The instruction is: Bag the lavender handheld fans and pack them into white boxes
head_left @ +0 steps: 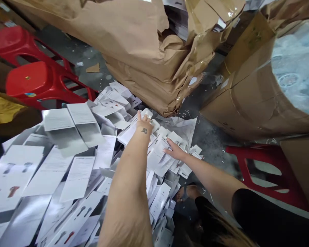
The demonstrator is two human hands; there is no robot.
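A big heap of flat white cardboard packaging pieces (74,161) covers the floor in front of me. My left hand (144,123) reaches far out to the back of the heap, its fingers curled on a small white card piece (147,113). My right hand (175,150) lies lower and to the right, fingers stretched flat on the small white cards (164,151) at the heap's right side. My foot in a sandal (186,192) shows below the right arm.
Large torn brown cardboard boxes (144,51) stand behind the heap, another (249,96) at the right holds clear plastic. Red plastic stools sit at the upper left (38,79) and at the right (270,171). Grey concrete floor (211,137) shows between them.
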